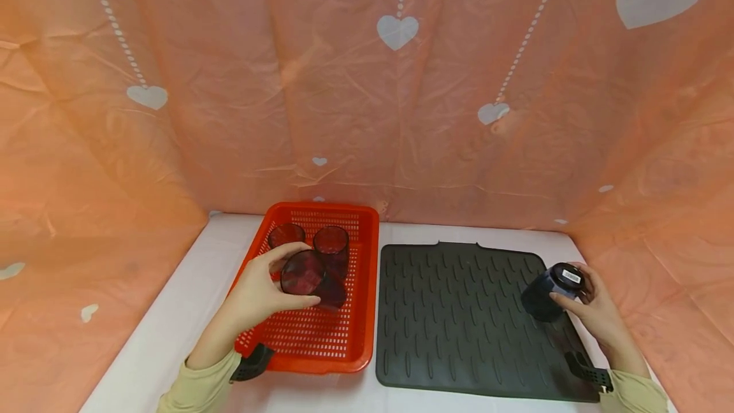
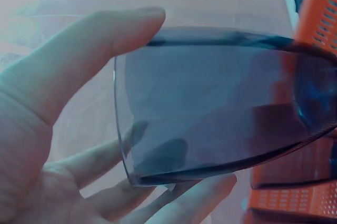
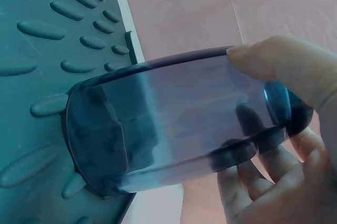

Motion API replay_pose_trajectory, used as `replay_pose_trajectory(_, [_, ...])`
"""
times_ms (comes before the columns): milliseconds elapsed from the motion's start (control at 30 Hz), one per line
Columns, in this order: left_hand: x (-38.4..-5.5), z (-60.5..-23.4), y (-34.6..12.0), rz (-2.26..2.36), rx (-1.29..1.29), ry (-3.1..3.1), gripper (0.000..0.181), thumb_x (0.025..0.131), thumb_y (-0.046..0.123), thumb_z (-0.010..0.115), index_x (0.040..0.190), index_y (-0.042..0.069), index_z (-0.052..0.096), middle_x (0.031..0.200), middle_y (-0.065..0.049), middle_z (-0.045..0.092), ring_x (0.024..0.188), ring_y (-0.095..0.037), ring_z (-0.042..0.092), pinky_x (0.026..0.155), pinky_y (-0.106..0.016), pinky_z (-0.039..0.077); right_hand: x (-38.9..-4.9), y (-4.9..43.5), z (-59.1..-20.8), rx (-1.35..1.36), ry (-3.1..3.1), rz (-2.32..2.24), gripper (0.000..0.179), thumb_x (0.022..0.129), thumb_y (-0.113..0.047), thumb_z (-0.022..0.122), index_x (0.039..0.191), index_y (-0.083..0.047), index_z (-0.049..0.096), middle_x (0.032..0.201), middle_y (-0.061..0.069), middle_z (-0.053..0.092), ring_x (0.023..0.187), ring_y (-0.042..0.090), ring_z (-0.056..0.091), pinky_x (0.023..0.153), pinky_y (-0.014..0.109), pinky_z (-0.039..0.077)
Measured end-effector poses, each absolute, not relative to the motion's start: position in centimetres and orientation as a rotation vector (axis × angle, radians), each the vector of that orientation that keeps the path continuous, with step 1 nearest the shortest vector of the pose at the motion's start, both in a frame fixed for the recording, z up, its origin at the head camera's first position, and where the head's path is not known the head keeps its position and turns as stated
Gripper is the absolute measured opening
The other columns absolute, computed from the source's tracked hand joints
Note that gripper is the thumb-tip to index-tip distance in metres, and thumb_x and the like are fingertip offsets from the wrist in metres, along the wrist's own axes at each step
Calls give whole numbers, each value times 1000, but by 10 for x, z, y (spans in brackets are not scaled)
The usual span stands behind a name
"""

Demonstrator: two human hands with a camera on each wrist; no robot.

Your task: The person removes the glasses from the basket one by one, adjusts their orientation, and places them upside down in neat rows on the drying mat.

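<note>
My left hand (image 1: 258, 285) grips a dark tinted drinking glass (image 1: 304, 273) near its rim, over the red basket (image 1: 362, 355). In the left wrist view the thumb lies along one side of this glass (image 2: 210, 108) and the fingers along the other. Two more tinted glasses stand behind it in the basket, a left one (image 1: 287, 232) and a right one (image 1: 331, 240). At the right, my right hand (image 1: 599, 314) holds another tinted glass (image 1: 541, 298) by its base end, mouth down and tilted. Its rim meets the ribbed dark mat (image 3: 31, 129); a white label (image 1: 571, 276) shows on its base.
The dark mat (image 1: 453, 324) lies to the right of the basket on a white tabletop (image 1: 172, 311). An orange sheet with white hearts (image 1: 344, 113) rises behind and on both sides. Each wrist wears a black band, the left one (image 1: 252, 363) close to the basket's front rim.
</note>
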State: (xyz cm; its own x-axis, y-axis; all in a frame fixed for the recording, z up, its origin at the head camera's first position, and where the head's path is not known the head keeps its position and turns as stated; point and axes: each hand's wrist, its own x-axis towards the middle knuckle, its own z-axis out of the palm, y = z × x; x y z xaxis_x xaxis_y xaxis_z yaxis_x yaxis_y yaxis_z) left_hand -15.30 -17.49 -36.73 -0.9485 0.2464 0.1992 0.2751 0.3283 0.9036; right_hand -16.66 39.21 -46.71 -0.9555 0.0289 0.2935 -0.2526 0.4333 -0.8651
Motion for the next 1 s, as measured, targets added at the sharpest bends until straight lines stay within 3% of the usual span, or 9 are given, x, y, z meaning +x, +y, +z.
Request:
replay_pose_trajectory(500, [-156, -357, -163, -1980, -403, -2350, 68, 65, 7, 88, 125, 13, 57, 117, -11, 59, 95, -27, 63, 75, -35, 56, -166, 393, -470, 199, -2412, 1535, 67, 87, 6, 65, 139, -19, 32, 122, -25, 41, 109, -13, 38, 94, 2, 23])
replay_pose_trajectory(1000, [-169, -360, -143, -2255, -303, -2160, 65, 75, 2, 80, 132, 8, 50, 123, -16, 54, 105, -25, 61, 79, -35, 55, -167, 392, -468, 173, -2430, 1516, 67, 87, 3, 65, 141, -17, 30, 122, -24, 40, 110, -14, 37, 94, 1, 22])
